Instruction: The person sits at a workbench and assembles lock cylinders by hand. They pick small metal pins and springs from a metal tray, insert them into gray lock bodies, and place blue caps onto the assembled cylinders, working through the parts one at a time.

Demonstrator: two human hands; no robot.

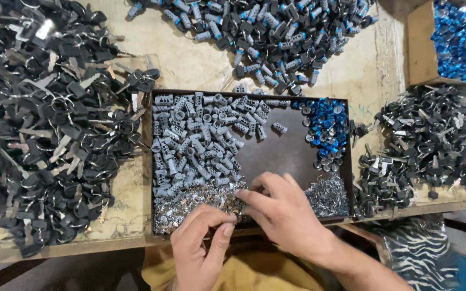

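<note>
A dark rectangular tray (292,153) lies in front of me. It holds a heap of grey lock cylinders (195,143) on its left, blue round caps (327,129) at its right, and small silver metal pieces (190,207) along the near edge. My left hand (200,248) rests at the tray's near rim with thumb and fingers pinched together at the silver pieces; whatever is between them is hidden. My right hand (284,213) reaches in from the right, fingers stretched out and a little apart, their tips on the silver pile.
Big heaps of black-headed keys lie on the left (44,124) and on the right (432,140). Assembled cylinders with keys (265,32) are piled at the back. A cardboard box of blue caps (451,37) stands at the far right. More silver pieces (327,196) sit in the tray's near right corner.
</note>
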